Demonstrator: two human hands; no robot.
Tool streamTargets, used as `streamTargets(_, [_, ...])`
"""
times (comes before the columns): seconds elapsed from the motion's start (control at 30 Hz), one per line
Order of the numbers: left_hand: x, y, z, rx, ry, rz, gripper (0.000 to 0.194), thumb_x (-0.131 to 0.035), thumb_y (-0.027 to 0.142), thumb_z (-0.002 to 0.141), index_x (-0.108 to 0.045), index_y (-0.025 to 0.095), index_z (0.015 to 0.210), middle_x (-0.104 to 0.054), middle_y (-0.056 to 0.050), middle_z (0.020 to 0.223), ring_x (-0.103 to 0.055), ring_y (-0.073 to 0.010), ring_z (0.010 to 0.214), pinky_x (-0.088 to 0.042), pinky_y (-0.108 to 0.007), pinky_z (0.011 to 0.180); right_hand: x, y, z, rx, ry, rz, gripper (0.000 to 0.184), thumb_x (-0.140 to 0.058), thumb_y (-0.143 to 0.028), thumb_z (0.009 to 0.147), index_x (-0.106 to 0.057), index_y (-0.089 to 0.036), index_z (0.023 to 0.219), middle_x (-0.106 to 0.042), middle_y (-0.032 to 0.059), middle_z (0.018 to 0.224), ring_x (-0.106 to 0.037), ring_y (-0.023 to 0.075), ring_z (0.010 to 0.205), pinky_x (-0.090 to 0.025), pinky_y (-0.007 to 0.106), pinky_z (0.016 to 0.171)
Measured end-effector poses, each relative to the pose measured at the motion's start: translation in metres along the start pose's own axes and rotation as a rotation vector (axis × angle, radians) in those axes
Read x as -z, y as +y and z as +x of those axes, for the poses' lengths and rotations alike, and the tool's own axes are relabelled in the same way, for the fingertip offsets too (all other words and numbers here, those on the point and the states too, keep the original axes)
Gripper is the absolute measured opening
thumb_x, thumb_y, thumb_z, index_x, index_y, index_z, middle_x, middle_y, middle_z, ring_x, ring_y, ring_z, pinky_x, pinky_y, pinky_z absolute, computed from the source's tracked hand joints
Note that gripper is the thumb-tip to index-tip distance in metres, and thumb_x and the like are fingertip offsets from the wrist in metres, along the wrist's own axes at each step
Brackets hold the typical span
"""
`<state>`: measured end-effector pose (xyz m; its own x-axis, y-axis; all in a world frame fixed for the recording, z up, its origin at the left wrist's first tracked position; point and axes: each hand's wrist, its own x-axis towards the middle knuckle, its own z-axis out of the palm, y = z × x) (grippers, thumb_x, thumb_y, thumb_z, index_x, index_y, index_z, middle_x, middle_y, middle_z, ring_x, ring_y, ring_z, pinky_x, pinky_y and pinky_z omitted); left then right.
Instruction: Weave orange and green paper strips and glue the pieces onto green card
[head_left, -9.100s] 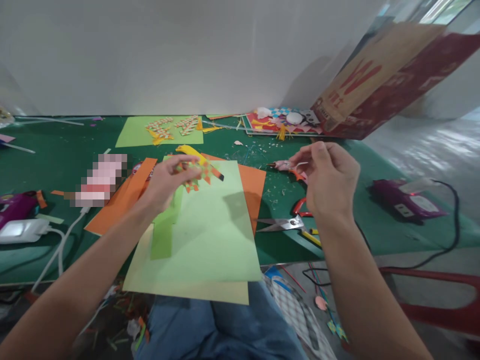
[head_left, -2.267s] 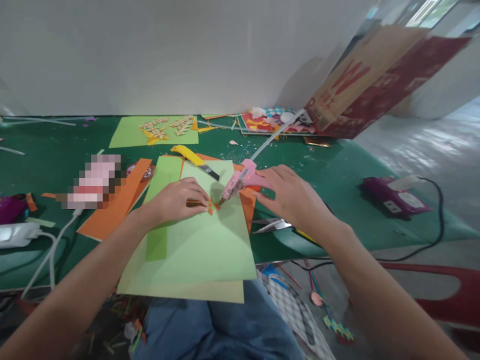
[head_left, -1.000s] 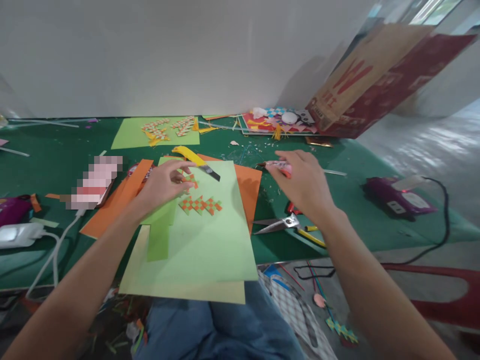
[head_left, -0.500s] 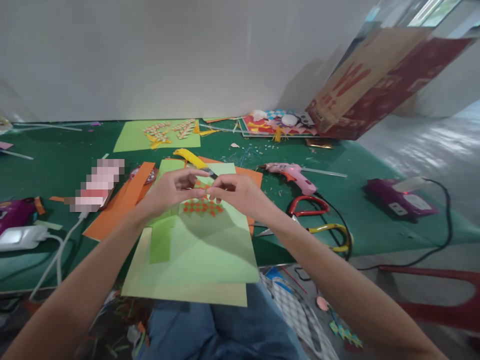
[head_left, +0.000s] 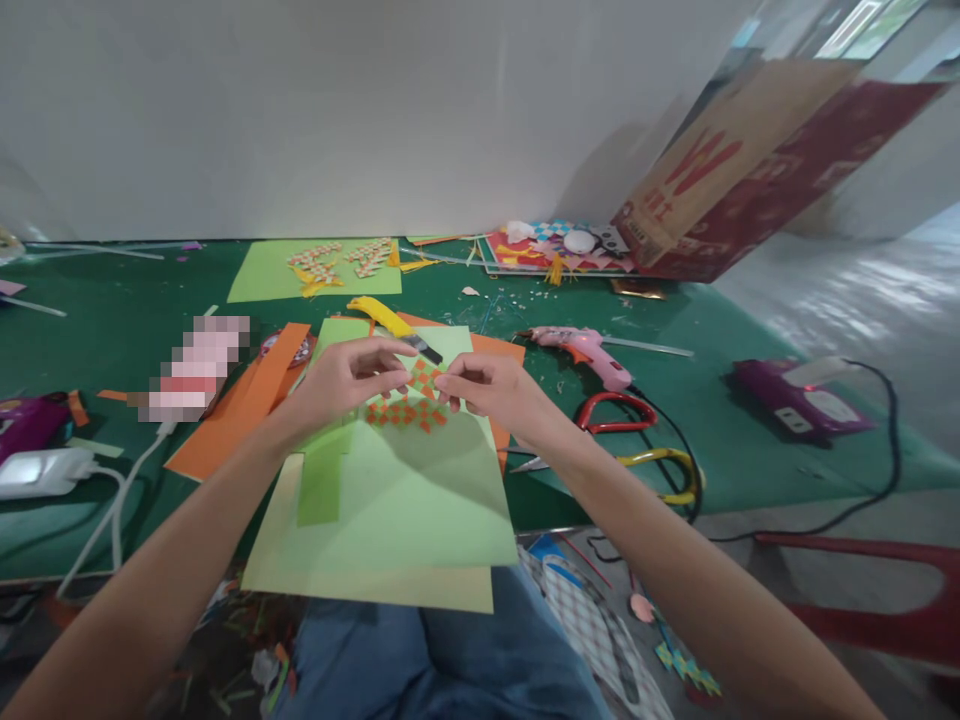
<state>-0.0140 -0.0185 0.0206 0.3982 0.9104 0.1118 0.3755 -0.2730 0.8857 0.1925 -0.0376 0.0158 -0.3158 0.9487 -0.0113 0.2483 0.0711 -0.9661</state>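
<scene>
A small orange-and-green woven paper piece is held up between my two hands. My right hand pinches its right edge between thumb and fingertips. At the left edge, my left hand has its thumb and fingers closed on it. Just below, a second orange-and-green woven strip lies on a pale green sheet. Behind my fingertips rests a yellow-handled craft knife, its dark end pointing toward my right hand.
To the right are a pink glue gun, red-handled scissors and yellow-handled scissors. A corded purple box sits farther right. Orange paper and a charging phone lie left. A paper bag stands behind.
My right hand has shifted slightly right, away from my left hand. More of the woven piece now shows between them, and the knife's dark end is more exposed.
</scene>
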Motion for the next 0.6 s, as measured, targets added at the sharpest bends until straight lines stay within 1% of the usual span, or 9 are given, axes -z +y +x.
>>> streamTargets(0.07, [-0.001,0.0,-0.001,0.007,-0.011,0.019,0.038,-0.069,0.046,0.076,-0.07,0.019,0.103,-0.07,-0.003,0.08,-0.066,-0.0163,0.075,-0.053,-0.027,0.07,-0.001,0.002,0.001,0.005,-0.009,-0.003,0.025,-0.062,-0.04,0.076,-0.057,-0.017,0.066,-0.06,-0.0024,0.061,-0.048,0.0067,0.054,-0.034,0.022,0.052])
streamTargets(0.2, [-0.002,0.0,-0.002,0.007,-0.061,-0.001,0.039,-0.07,0.044,0.075,-0.069,0.019,0.106,-0.069,-0.003,0.08,-0.065,-0.0147,0.073,-0.051,-0.025,0.067,0.001,0.0,0.001,0.06,0.016,-0.038,0.023,-0.065,-0.04,0.073,-0.061,-0.017,0.074,-0.062,-0.0012,0.067,-0.053,0.0088,0.061,-0.039,0.023,0.06])
streamTargets(0.3, [-0.003,-0.001,-0.002,-0.004,-0.079,0.0,0.039,-0.07,0.042,0.076,-0.069,0.019,0.107,-0.07,-0.004,0.082,-0.065,-0.0151,0.074,-0.051,-0.025,0.067,0.004,-0.004,0.001,0.054,0.001,-0.102,0.024,-0.064,-0.039,0.073,-0.06,-0.017,0.067,-0.06,-0.0012,0.064,-0.051,0.0089,0.059,-0.039,0.024,0.06])
streamTargets(0.4, [-0.004,-0.001,-0.002,-0.017,-0.068,0.043,0.035,-0.067,0.041,0.079,-0.069,0.019,0.106,-0.07,-0.004,0.083,-0.065,-0.0154,0.075,-0.051,-0.025,0.067,0.009,-0.005,0.001,-0.003,0.002,-0.177,0.026,-0.062,-0.039,0.072,-0.058,-0.017,0.061,-0.057,-0.0021,0.059,-0.046,0.0078,0.055,-0.034,0.024,0.055])
streamTargets(0.43, [-0.004,-0.002,-0.002,-0.026,-0.058,0.074,0.031,-0.065,0.041,0.08,-0.069,0.019,0.103,-0.071,-0.004,0.083,-0.065,-0.0152,0.074,-0.05,-0.025,0.067,0.012,-0.004,0.001,-0.027,0.016,-0.196,0.027,-0.062,-0.04,0.072,-0.058,-0.016,0.059,-0.056,-0.0026,0.057,-0.044,0.0073,0.053,-0.032,0.024,0.054])
streamTargets(0.5, [-0.006,-0.002,-0.002,-0.077,-0.054,0.169,0.023,-0.064,0.039,0.081,-0.071,0.018,0.09,-0.071,-0.003,0.082,-0.064,-0.0148,0.074,-0.049,-0.026,0.069,0.017,0.001,0.0,-0.076,0.03,-0.222,0.028,-0.062,-0.04,0.071,-0.057,-0.016,0.058,-0.053,-0.0036,0.055,-0.04,0.0063,0.051,-0.029,0.023,0.052])
streamTargets(0.57, [-0.008,-0.003,-0.001,-0.18,-0.079,0.277,0.02,-0.065,0.038,0.081,-0.07,0.019,0.076,-0.071,-0.003,0.08,-0.063,-0.0156,0.077,-0.048,-0.029,0.075,0.02,0.007,-0.002,-0.13,0.02,-0.232,0.027,-0.062,-0.039,0.071,-0.057,-0.016,0.057,-0.05,-0.0046,0.051,-0.037,0.0059,0.049,-0.026,0.023,0.05])
streamTargets(0.6, [-0.01,-0.005,0.0,-0.237,-0.099,0.324,0.02,-0.066,0.038,0.08,-0.069,0.019,0.072,-0.071,-0.003,0.08,-0.062,-0.0163,0.079,-0.047,-0.03,0.077,0.021,0.009,-0.004,-0.159,0.012,-0.229,0.027,-0.062,-0.038,0.07,-0.056,-0.016,0.056,-0.048,-0.0051,0.049,-0.036,0.0058,0.048,-0.026,0.023,0.049])
